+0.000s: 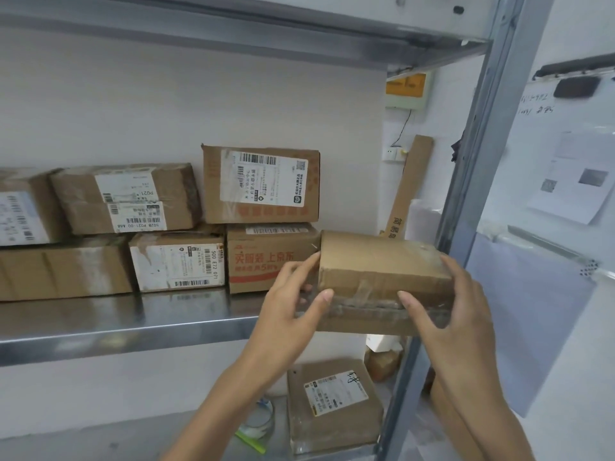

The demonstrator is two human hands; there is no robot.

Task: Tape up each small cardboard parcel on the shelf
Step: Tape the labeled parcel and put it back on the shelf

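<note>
1. The parcel (382, 274) sat at the right end of the shelf (116, 327), at its front edge, just beside a red-printed box (266, 261) and near the post (472, 161)
2. The left hand (289, 301) gripped the parcel's left end, with the thumb on the near face and the fingers curled round the end
3. The right hand (456, 314) gripped the right end, with the thumb on the near face and the fingers over the top corner
4. Clear tape (364, 306), wrinkled, ran along the seam on the near face between the two thumbs, and a short strip crossed it
5. Whether the parcel rested on the shelf or was held just off it could not be told
6. Other boxes (126, 197) stood stacked in two layers along the wall to the left, most with white labels
7. On the lower shelf (100, 437) lay a tape roll (258, 419) and, to its right, a labelled box (332, 404)
</note>
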